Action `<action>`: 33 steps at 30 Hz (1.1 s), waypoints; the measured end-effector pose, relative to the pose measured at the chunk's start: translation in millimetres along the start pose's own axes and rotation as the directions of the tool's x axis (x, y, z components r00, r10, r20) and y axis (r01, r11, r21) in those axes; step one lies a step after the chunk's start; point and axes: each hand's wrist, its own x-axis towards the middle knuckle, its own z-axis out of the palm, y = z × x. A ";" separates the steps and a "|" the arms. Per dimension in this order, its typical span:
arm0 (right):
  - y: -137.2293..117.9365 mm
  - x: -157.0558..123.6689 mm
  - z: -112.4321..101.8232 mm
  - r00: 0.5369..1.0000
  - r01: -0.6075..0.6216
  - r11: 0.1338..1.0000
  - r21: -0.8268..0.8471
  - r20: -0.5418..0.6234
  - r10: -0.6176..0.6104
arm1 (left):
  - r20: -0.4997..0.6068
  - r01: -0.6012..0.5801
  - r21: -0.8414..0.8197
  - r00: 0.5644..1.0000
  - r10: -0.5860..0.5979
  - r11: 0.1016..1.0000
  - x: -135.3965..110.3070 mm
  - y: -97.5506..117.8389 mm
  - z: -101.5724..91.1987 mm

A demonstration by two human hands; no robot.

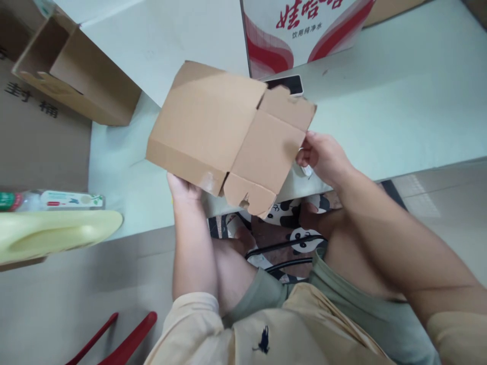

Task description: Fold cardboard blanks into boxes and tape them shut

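Note:
A brown cardboard box (213, 121) is tilted above the pale table, its end flap (268, 147) folded out with small notched side tabs. My left hand (184, 188) supports it from below at the near left edge, most of its fingers hidden under the cardboard. At the outer right edge of the flap, my right hand (323, 154) pinches the cardboard between thumb and fingers. Just under that hand, a small white object (305, 169) shows in part; I cannot make out what it is. Behind the flap lies a black-and-white device (292, 84), partly covered.
A red-and-white printed carton (300, 35) stands at the back of the table (399, 101). An open cardboard box (91, 76) is at the left, with a yellow-green plastic item (64, 230) and a bottle (32, 201) nearer. Red legs (129, 339) show on the floor.

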 end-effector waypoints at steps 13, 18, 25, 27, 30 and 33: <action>-1.2 -11.6 22.9 0.993 -0.057 0.995 0.081 -0.094 0.065 | -0.056 -0.044 -0.154 0.998 0.035 0.987 -3.5 -0.7 5.4; -9.6 -30.1 33.3 0.989 -0.133 0.988 0.080 -0.053 0.137 | -0.054 0.016 -0.223 0.998 -0.029 0.975 0.9 -7.7 1.5; -36.4 -61.3 3.6 0.945 -0.312 0.914 0.261 -0.018 0.327 | 0.152 0.083 -0.207 0.987 -0.051 0.975 -15.5 0.3 28.6; -39.6 -79.0 -21.5 0.926 -0.332 0.906 0.262 -0.094 0.366 | 0.268 0.121 -0.168 0.961 -0.073 0.978 -24.9 5.0 36.4; -38.8 -109.3 -69.6 0.904 -0.209 0.958 0.197 -0.335 0.266 | 0.399 0.145 -0.109 0.912 -0.090 0.983 -35.5 9.6 40.9; -41.0 -127.2 -121.4 0.820 -0.098 0.979 -0.180 -0.571 -0.023 | 0.431 0.112 -0.085 0.900 -0.065 0.990 -38.7 10.1 39.7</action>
